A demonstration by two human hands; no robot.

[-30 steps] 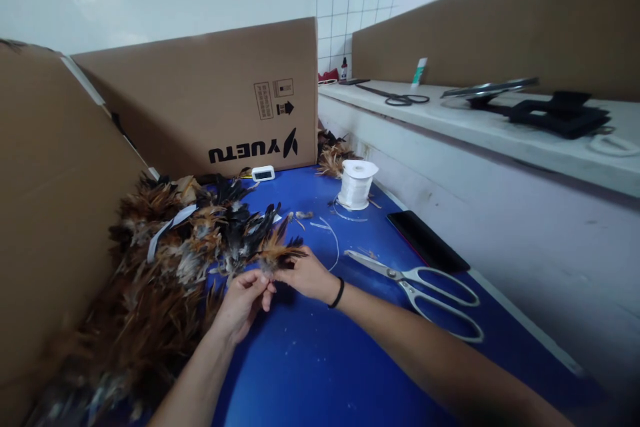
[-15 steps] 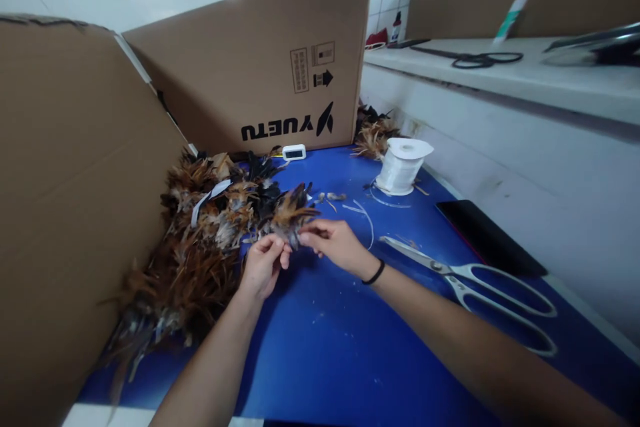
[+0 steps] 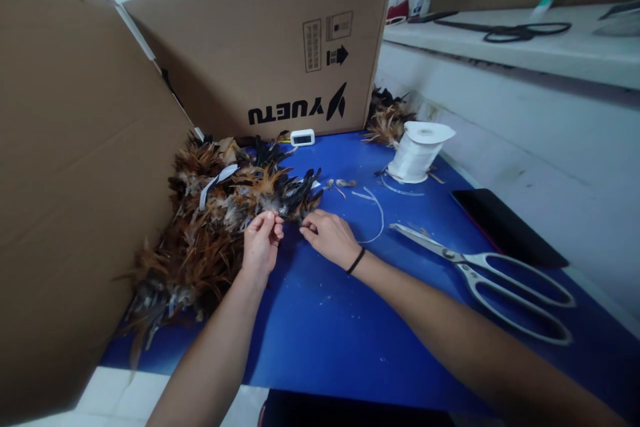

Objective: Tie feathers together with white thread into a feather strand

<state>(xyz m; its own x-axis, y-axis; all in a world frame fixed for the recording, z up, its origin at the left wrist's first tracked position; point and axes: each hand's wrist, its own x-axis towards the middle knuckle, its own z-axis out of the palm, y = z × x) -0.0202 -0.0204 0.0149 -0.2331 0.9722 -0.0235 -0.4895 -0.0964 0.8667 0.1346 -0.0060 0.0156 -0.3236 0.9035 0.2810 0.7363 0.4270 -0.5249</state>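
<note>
My left hand (image 3: 263,239) pinches a small bunch of feathers (image 3: 271,203) by its pale, fluffy base. Their orange-brown tips point up and away from me. My right hand (image 3: 331,235) is closed, thumb and fingers curled together, at the near edge of some dark feathers (image 3: 303,195). Whatever its fingertips hold is hidden. To the left of both hands spreads a big heap of brown, orange and black feathers (image 3: 195,257), with a white strip (image 3: 217,185) lying on top.
Large scissors (image 3: 450,255) and a black phone-like slab (image 3: 510,227) lie right on the blue tabletop (image 3: 330,333). Behind them stands a white spool (image 3: 419,155). Cardboard (image 3: 225,47) walls the left and back. A small white display device (image 3: 303,138) sits by it.
My hands have moved apart. The left keeps the feather bunch, while the right has drawn away from it to the dark feathers. The whole view has shifted slightly.
</note>
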